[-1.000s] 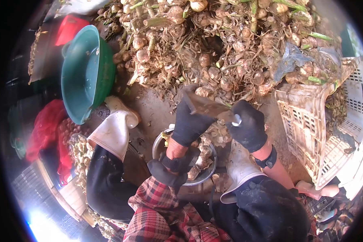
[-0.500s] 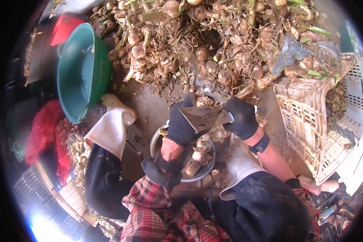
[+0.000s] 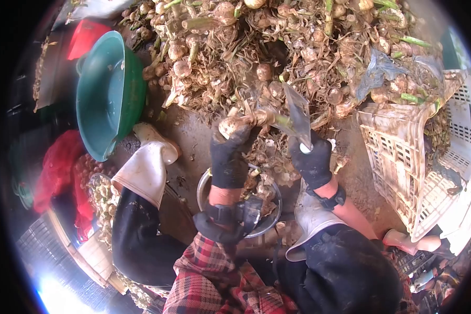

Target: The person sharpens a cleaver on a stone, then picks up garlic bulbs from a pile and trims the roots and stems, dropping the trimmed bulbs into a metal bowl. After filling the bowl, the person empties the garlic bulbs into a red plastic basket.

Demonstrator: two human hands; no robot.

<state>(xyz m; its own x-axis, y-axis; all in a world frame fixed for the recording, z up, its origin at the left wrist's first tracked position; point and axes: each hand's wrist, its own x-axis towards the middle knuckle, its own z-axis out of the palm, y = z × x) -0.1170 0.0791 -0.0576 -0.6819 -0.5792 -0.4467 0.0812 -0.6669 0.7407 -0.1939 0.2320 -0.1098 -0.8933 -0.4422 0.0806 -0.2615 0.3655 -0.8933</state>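
Garlic bulb (image 3: 232, 127) sits at the far end of the left hand (image 3: 229, 157), pinched in its gloved fingers, with the round head towards the person's left. Its stalk (image 3: 267, 117) runs crosswise to the right, so the long axis lies roughly square to the forearms and the green cut end points to the blade side. The right hand (image 3: 312, 161) is closed around the grip of a broad knife (image 3: 299, 112), whose blade reaches forward and leans slightly left, nearly at right angles to the stalk. Blade and green end overlap in this view; whether they touch, I cannot tell. The left hand is nearer the head, while the right is nearer the stalk's tip.

Below the left hand, a metal bowl (image 3: 201, 194) holds more bulbs, partly hidden under the wrist. Beyond both hands lies a heap of stalked bulbs (image 3: 314, 55), with a pale slatted crate (image 3: 387, 123) to the right.
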